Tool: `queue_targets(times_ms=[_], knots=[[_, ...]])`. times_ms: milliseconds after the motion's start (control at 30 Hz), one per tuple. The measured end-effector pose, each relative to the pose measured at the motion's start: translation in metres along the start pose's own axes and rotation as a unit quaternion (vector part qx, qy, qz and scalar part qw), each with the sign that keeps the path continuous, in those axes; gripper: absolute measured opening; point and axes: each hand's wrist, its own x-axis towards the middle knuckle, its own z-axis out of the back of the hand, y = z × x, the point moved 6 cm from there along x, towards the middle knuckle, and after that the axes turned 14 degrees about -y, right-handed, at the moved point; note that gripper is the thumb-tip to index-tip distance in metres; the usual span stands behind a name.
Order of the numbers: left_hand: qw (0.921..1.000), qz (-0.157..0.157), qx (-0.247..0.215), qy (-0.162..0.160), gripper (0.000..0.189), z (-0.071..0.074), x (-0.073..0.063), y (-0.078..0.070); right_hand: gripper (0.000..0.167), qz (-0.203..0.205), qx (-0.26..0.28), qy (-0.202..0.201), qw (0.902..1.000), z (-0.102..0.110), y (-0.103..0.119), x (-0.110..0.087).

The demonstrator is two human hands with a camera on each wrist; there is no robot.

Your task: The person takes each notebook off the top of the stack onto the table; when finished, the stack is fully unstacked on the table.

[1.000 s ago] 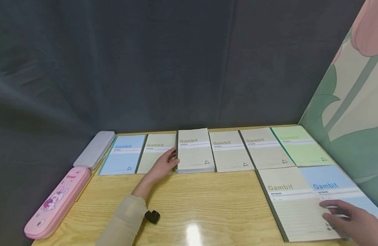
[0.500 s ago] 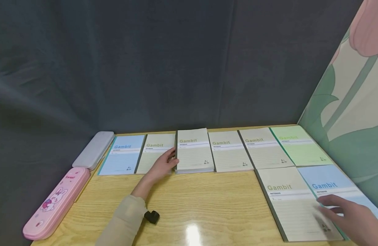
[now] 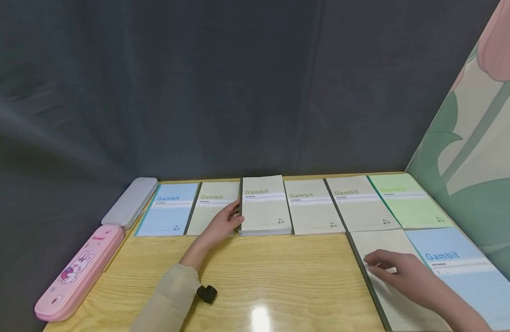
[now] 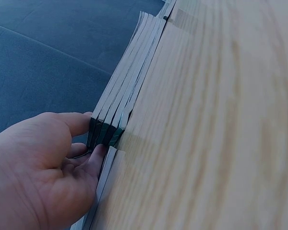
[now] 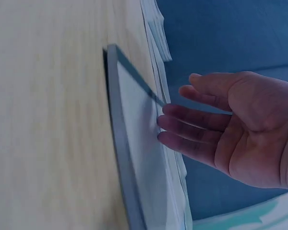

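Note:
Several Gambit notebooks stack up mid-row (image 3: 261, 212), topped by a beige cover with a dark spine. My left hand (image 3: 221, 226) touches the stack's spine side with relaxed fingers. In the left wrist view its fingertips are right at the layered spines (image 4: 105, 132), while the pages fan slightly apart. My right hand (image 3: 404, 276) hovers over the near beige notebook (image 3: 381, 244), partly covering it. In the right wrist view the fingers (image 5: 192, 132) are loosely bent above the cover, with nothing between them. A blue notebook (image 3: 475, 295) lies to the right of that one.
Single notebooks flank the stack: blue (image 3: 167, 214) and beige (image 3: 209, 198) on the left, two beige (image 3: 315, 207) and one green (image 3: 408, 203) on the right. A pink pencil case (image 3: 80, 272) and a white case (image 3: 130, 203) line the table's left edge. Dark cloth (image 3: 238, 92) hangs behind.
My right hand has moved left from the blue notebook's edge to over the near beige notebook. The left hand stays at the stack. The view has shifted slightly.

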Motion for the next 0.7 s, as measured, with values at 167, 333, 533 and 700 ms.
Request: queue_targets(times_ms=[167,333,533,700], knots=[[1.0000,0.000,0.007,-0.001,0.066,-0.001,0.000,0.001,0.013,0.019,0.023,0.008,0.9995,-0.012,0.017,0.026],[1.0000,-0.001,0.009,-0.001,0.066,0.000,0.000,0.000,0.013,0.049,0.031,0.018,0.9981,-0.022,0.034,0.053],[1.0000,-0.004,0.007,0.000,0.066,-0.001,0.001,0.000,0.014,0.045,0.059,0.027,0.9969,-0.038,0.048,0.086],[0.9999,-0.011,0.007,0.003,0.065,-0.001,0.002,0.000,0.014,0.050,0.087,0.018,0.9948,-0.056,0.056,0.108]])
